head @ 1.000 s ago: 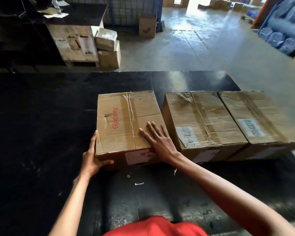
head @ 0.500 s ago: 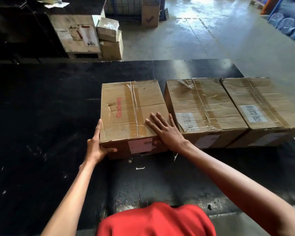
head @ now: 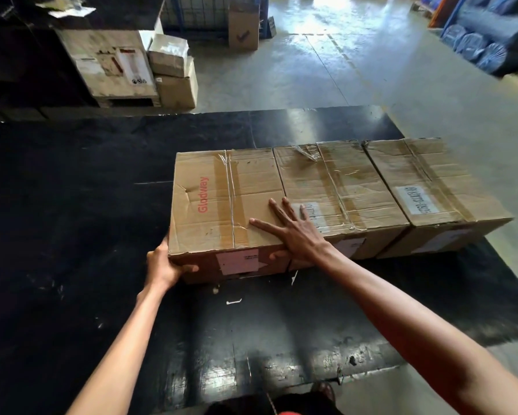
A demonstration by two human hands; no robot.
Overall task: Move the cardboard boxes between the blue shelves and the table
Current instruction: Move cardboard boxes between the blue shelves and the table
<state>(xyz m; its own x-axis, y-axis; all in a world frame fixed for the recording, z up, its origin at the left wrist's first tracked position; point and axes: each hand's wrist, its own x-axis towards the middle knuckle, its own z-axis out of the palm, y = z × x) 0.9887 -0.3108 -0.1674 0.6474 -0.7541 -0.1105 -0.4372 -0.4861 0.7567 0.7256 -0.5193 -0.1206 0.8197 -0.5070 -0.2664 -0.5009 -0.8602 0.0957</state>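
Head view: left hand point(head: 162, 266) is clamped on the near-left bottom corner of the Glodway box point(head: 221, 205), thumb wrapped onto the front face, fingers hidden round the side. Right hand point(head: 296, 235) lies flat and splayed across the near-right top edge, thumb dropped onto the front face; it is pressing, not gripping, and some fingertips spill over the seam onto the middle box point(head: 338, 190). My read: low grip on one corner plus a palm on top is how you steer or slide a box on a surface, not lift it. Whether it is being seated or pulled out, I can't tell.

Box sits on the black table point(head: 72, 205), its right side tight against the middle box. Beyond that, touching it, is the far-right box point(head: 431, 181); the three form one row.

Obstructions: no finger gap on the right side of the Glodway box, so a two-sided lift would need it slid toward the left hand first. Table surface left of the left hand is bare.

Past the table's far edge: stacked cartons point(head: 138, 67) on the floor, a lone carton point(head: 242, 29) against a blue wire rack point(head: 197, 10), blue-wrapped rolls point(head: 476, 46) far right. Paper scraps point(head: 233, 301) lie on the table nearer than the hands.
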